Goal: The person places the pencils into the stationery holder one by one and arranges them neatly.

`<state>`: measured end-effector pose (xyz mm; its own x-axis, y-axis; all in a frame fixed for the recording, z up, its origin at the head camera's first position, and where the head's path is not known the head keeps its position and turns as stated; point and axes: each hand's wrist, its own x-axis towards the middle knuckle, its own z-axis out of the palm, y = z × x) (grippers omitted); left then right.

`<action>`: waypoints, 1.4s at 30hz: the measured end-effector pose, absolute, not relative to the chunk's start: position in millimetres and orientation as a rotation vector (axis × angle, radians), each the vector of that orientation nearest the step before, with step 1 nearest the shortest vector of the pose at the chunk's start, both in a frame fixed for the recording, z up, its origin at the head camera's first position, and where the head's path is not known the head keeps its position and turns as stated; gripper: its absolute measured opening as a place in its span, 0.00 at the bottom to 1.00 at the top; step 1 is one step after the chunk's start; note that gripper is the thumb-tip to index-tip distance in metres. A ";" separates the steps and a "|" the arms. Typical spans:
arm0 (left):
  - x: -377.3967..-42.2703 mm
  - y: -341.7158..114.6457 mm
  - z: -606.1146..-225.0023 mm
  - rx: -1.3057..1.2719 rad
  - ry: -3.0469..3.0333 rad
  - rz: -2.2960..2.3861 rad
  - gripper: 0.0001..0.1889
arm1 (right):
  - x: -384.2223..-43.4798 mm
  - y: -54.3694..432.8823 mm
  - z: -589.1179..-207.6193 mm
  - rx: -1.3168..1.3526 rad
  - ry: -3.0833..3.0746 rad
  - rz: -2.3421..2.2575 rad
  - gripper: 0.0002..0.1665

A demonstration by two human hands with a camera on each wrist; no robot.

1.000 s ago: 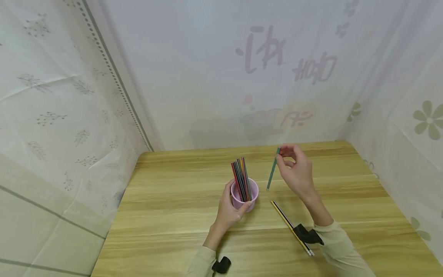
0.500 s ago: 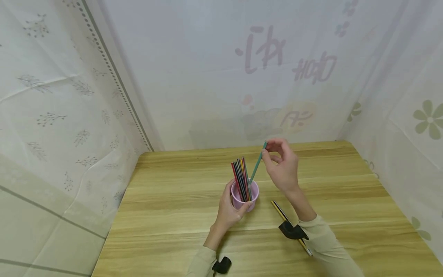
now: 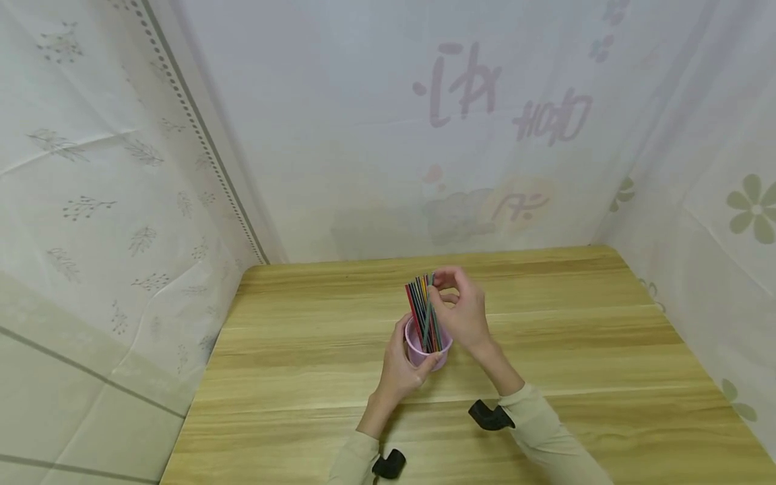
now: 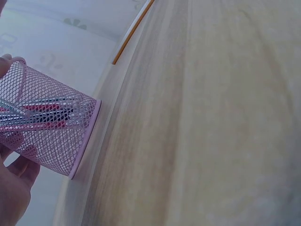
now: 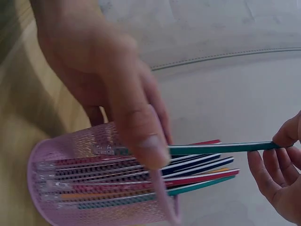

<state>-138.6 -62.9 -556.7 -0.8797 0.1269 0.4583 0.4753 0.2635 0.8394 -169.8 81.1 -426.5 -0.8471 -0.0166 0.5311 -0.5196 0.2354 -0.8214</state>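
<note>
A pink mesh pencil cup point(image 3: 441, 359) stands on the table, gripped around its side by my left hand point(image 3: 401, 370). Inside lean several pencils point(image 5: 202, 180), coloured red, dark blue, yellow and green. My right hand point(image 3: 463, 311) pinches the upper end of a green pencil point(image 5: 211, 148) between thumb and fingertips. That pencil's lower end, with a metal band, is inside the cup, seen through the mesh in the right wrist view. There, the left thumb point(image 5: 148, 146) lies over the rim and covers part of the green pencil.
An orange-yellow pencil point(image 4: 134, 30) lies on the wooden table point(image 3: 291, 377) in the left wrist view; in the head view my right forearm covers that spot. Patterned cloth point(image 3: 339, 168) hangs behind the table and on both sides.
My right hand has moved left and lowered the green pencil from above the table into the cup. The left hand and the cup have stayed in place.
</note>
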 end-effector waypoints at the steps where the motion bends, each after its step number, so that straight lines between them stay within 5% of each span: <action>1: -138.6 -63.0 -556.5 -0.557 -2.240 -1.649 0.45 | -169.5 80.3 -429.0 0.493 -2.119 1.641 0.15; 21: -139.6 -63.4 -557.7 -0.562 -2.258 -1.633 0.46 | -174.6 81.6 -454.7 0.354 -2.392 1.555 0.14; 42: -138.4 -62.9 -556.8 -0.530 -2.264 -1.648 0.47 | -159.8 136.5 -478.5 0.271 -2.483 1.429 0.12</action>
